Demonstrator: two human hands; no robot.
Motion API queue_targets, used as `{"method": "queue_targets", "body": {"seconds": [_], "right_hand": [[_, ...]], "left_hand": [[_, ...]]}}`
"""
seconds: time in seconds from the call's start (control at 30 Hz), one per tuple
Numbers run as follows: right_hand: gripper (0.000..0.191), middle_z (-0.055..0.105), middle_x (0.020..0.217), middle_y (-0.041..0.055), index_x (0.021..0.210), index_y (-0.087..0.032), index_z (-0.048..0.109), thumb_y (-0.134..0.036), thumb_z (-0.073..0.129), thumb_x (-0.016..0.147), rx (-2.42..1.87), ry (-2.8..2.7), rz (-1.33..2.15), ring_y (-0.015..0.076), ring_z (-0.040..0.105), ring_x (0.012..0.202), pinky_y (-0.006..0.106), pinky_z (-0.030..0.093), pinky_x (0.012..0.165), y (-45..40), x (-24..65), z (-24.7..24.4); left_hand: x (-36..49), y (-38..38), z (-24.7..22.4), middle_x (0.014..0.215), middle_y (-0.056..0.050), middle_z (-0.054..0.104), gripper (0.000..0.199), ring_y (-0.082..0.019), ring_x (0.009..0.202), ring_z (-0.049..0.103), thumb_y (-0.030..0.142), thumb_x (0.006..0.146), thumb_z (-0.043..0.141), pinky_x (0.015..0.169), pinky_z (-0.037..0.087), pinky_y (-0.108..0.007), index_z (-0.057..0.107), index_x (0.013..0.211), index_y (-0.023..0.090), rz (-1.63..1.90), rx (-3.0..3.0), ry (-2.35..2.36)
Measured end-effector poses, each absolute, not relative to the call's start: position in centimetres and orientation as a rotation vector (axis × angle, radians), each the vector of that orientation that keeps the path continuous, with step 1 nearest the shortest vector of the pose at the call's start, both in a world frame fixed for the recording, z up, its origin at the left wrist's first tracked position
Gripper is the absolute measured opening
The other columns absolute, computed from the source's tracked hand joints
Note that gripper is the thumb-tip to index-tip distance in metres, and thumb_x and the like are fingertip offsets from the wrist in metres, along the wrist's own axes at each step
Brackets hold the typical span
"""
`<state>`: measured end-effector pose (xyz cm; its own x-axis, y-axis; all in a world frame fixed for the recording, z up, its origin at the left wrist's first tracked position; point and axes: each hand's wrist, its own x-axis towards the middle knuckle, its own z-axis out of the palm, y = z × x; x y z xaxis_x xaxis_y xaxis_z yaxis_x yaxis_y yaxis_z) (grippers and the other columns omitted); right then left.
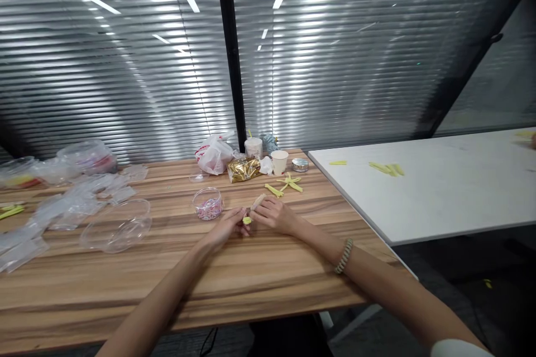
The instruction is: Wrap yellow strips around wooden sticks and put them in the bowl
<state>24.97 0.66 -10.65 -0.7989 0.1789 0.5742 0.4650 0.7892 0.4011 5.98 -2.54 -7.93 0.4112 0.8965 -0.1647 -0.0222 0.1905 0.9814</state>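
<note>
My left hand (pixel 231 224) and my right hand (pixel 274 215) meet over the wooden table, fingers closed. A small yellow piece (pixel 247 220) shows at the fingertips of my left hand, close to my right fingers. From the top of my right hand sticks a pale beige strip (pixel 258 201); its lower part is hidden by the fingers. Just left of my hands stands a clear round tub (pixel 208 204) with many small pink and purple bits inside. Beyond my right hand lie a yellow strip (pixel 274 190) and a yellow star-shaped bunch of strips (pixel 290 182).
Along the back are a white plastic bag (pixel 214 154), a gold packet (pixel 243 169), a paper cup (pixel 279 162) and a round tin (pixel 300 164). Clear plastic lids (pixel 117 227) and bags (pixel 71 203) spread leftward. Yellow strips (pixel 386 169) lie on the adjoining white table (pixel 419 201).
</note>
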Motion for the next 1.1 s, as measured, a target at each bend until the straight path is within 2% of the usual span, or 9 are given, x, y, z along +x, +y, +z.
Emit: {"method": "queue_targets", "body": {"seconds": [0.13,0.33,0.53,0.67,0.77,0.93,1.0,1.1], "right_hand": [[0.024,0.055,0.083,0.0034,0.106,-0.021,0.051,-0.019,0.035,0.089,-0.572,-2.461,-0.770,0.0108,0.045,0.079,0.030,0.035,0.078,0.5,25.2,-10.2],[0.027,0.054,0.085,0.0043,0.110,-0.022,0.049,-0.018,0.033,0.089,-0.721,-2.472,-0.762,0.0122,0.045,0.081,0.033,0.035,0.081,0.1,25.1,-9.9],[0.026,0.055,0.083,0.0066,0.100,-0.014,0.052,-0.016,0.028,0.090,-0.825,-2.521,-0.749,0.0138,0.048,0.079,0.032,0.038,0.074,-0.1,24.5,-10.3],[0.024,0.057,0.081,0.0061,0.096,-0.013,0.053,-0.015,0.030,0.089,-0.851,-2.497,-0.699,0.0137,0.051,0.075,0.030,0.039,0.071,-0.1,24.3,-10.8],[0.021,0.058,0.079,0.0044,0.096,-0.014,0.053,-0.016,0.033,0.088,-0.875,-2.453,-0.631,0.0125,0.051,0.072,0.028,0.039,0.070,0.0,24.4,-10.9],[0.020,0.057,0.071,0.0023,0.090,-0.015,0.054,-0.019,0.034,0.089,-0.863,-2.412,-0.534,0.0101,0.051,0.066,0.025,0.038,0.069,0.2,24.3,-11.2],[0.019,0.057,0.071,0.0023,0.087,-0.016,0.054,-0.020,0.036,0.089,-0.824,-2.405,-0.517,0.0101,0.051,0.067,0.024,0.038,0.069,0.4,24.2,-11.6],[0.017,0.059,0.074,0.0034,0.087,-0.015,0.054,-0.021,0.039,0.088,-0.771,-2.389,-0.512,0.0106,0.052,0.069,0.024,0.038,0.069,0.7,24.1,-12.0]], "left_hand": [[5.9,-2.2,-8.4,0.064,-0.002,0.057,0.038,-0.010,0.056,0.054,0.047,0.068,0.063,0.043,0.035,-0.017,0.054,0.082,0.012,0.849,1.172,0.995],[5.8,-1.8,-8.0,0.065,-0.002,0.058,0.040,-0.007,0.050,0.049,0.050,0.066,0.063,0.040,0.029,-0.016,0.055,0.074,0.012,0.895,1.292,1.043],[5.4,-2.1,-7.2,0.099,-0.009,0.055,0.038,-0.007,0.058,0.049,0.047,0.073,0.056,0.039,0.031,-0.016,0.065,0.074,0.011,0.888,1.703,1.063],[5.3,-2.5,-7.0,0.108,-0.011,0.052,0.031,-0.019,0.091,0.053,0.041,0.077,0.053,0.050,0.043,-0.018,0.069,0.083,0.015,0.877,1.905,1.025],[5.4,-2.5,-7.3,0.112,-0.010,0.053,0.025,-0.022,0.103,0.050,0.037,0.078,0.055,0.064,0.049,-0.024,0.070,0.086,0.018,0.892,2.000,1.022],[5.4,-1.8,-8.2,0.101,-0.010,0.060,0.022,-0.021,0.099,0.055,0.035,0.071,0.062,0.079,0.049,-0.031,0.070,0.079,0.015,1.050,1.869,1.123],[5.4,-1.6,-8.3,0.095,-0.009,0.062,0.022,-0.020,0.092,0.058,0.034,0.065,0.068,0.080,0.049,-0.032,0.067,0.073,0.014,1.152,1.771,1.123],[5.5,-1.6,-8.4,0.091,-0.007,0.064,0.031,-0.018,0.082,0.062,0.032,0.058,0.073,0.076,0.051,-0.033,0.063,0.080,0.013,1.192,1.647,1.079]]}}
